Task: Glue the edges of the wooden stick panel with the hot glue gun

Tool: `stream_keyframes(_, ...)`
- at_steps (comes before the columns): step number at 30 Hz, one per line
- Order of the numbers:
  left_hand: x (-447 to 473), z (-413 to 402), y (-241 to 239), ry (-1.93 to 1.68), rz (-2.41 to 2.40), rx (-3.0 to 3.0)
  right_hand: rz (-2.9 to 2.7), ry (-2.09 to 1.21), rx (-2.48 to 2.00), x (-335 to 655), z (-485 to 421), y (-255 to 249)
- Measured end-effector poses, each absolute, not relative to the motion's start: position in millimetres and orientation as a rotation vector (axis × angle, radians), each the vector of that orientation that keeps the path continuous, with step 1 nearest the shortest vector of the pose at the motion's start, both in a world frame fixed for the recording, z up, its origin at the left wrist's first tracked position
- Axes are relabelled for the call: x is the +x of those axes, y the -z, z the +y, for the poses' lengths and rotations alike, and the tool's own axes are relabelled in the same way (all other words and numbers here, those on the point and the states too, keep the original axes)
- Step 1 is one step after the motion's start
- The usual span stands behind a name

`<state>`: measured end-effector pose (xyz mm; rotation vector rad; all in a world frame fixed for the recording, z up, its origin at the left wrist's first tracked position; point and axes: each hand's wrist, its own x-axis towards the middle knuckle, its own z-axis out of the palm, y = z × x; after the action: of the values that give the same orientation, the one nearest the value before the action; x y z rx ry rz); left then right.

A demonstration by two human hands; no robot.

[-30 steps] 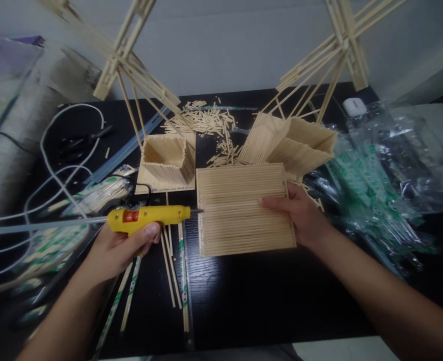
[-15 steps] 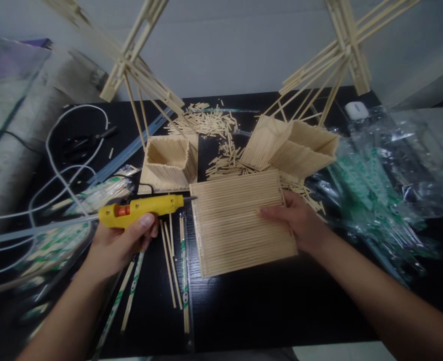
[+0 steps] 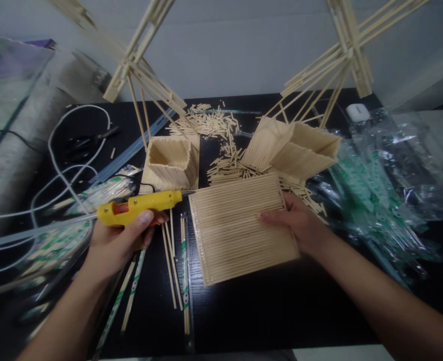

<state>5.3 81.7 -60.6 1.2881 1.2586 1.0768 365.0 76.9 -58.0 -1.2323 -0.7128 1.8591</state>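
So the black tabletop [image 3: 244,306] holds a flat stick panel [image 3: 240,225] mid-table. Right hand [image 3: 300,225] pinches its right edge, left hand [image 3: 120,240] grips a yellow glue gun [image 3: 139,206]. Looks like gluing; the nozzle needs to meet the panel's top-left corner. Nozzle tip is blurry.

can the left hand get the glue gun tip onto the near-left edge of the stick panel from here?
Probably yes. The left hand holds the glue gun, nozzle beside the stick panel; only loose sticks lie between. The right hand pins the far side.
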Motion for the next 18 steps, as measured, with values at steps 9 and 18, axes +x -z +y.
stream_keyframes(9,8,81,57,-1.145,1.255,1.269,-0.748,-1.875,-1.226,365,76,57)
stream_keyframes(18,22,82,52,-1.068,1.164,1.252,-0.728,-1.879,-1.224,365,77,58)
